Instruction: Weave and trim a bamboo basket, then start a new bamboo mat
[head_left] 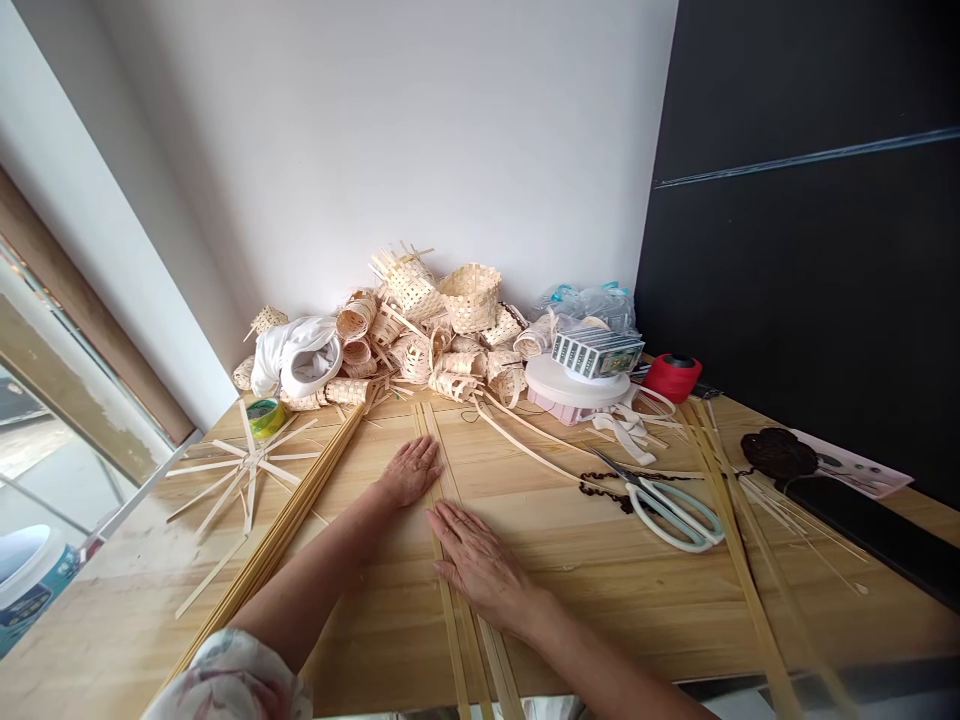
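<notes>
Against a white wall (450, 120), on a wooden table (375, 620) backed by a heap of woven baskets (469, 295): bare-handed work over slender pale strips (452, 645), laid lengthwise from the near edge toward the heap, between a bundle of yellowish strips (292, 510) and a pair of scissors (639, 487). Resting palm-down at the pale strips, a left hand (411, 470) farther out and a right hand (480, 560) nearer, flattened rather than clasped; cannot tell of any pinch underneath. For tidy handling, best to press lightly with both palms, spread the contact along the length, and smooth without twisting. Worth checking for even gaps and crossed edges before any firmer pressure, with scissors kept well apart.
</notes>
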